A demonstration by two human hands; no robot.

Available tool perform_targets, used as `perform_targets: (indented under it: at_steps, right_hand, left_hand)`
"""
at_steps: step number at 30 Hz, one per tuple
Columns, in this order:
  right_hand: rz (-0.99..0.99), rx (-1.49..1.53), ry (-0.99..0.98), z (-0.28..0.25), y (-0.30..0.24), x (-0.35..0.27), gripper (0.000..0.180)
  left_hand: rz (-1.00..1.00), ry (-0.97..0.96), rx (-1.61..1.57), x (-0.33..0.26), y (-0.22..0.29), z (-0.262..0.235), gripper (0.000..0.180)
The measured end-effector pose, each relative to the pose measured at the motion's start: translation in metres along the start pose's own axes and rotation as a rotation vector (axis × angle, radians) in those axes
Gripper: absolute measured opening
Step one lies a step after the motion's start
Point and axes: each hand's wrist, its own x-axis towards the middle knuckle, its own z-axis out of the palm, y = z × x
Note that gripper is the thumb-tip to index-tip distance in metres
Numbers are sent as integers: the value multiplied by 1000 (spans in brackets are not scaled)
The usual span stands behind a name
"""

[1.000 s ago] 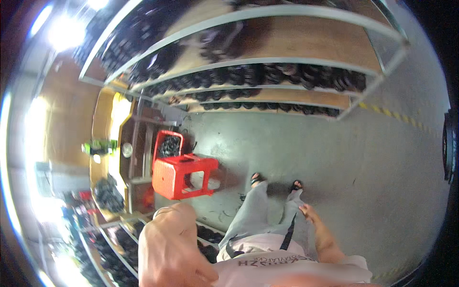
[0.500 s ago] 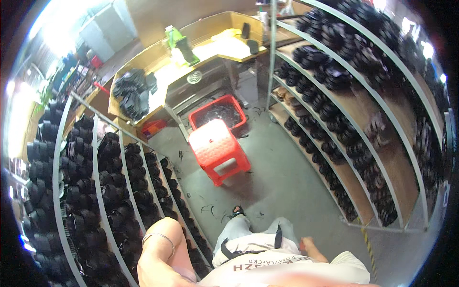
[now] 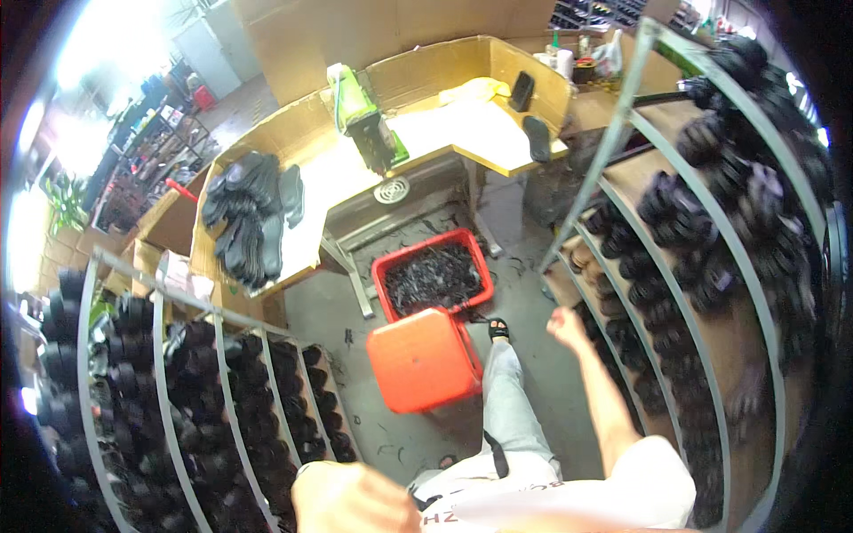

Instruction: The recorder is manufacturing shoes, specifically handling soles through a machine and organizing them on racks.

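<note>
My right hand hangs out over the floor to the right of the red plastic stool. Its fingers look loosely curled, and nothing shows in them. My left hand is a blurred shape at the lower edge, its fingers smeared and hard to read. The stool stands just left of my leg, touching or close to a red basket filled with black scraps. One foot in a black sandal is planted beside the stool, near the basket.
Ahead, a cardboard-edged workbench bears a green machine, a pile of black shoe parts and a yellow cloth. Metal racks full of black shoe parts flank both sides, the left rack and the right rack.
I have come forward: the stool, basket and workbench are nearer. My right hand has swung forward from beside my hip. My left forearm has dropped toward the lower edge, and one foot has stepped ahead.
</note>
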Motion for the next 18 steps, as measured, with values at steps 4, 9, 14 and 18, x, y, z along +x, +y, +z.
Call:
perform_targets:
  at_steps: [4,9,14,18]
  right_hand:
    - [-461,-112,516,-88,-27,296,33]
    - [104,-457,479,-86,-150,483,67]
    - [141,-772,458,-42,-128,534,65]
    - [-14,-633,394,17,-177,495,64]
  left_hand:
    - [-1005,630,90,-21,-173,-72,44]
    - [-1935,338,346,-186,-259,-46,55]
    - [-2168,-31,316,-215,-242,9,34]
    - [-2044,271,270,-246,-251,-26,20]
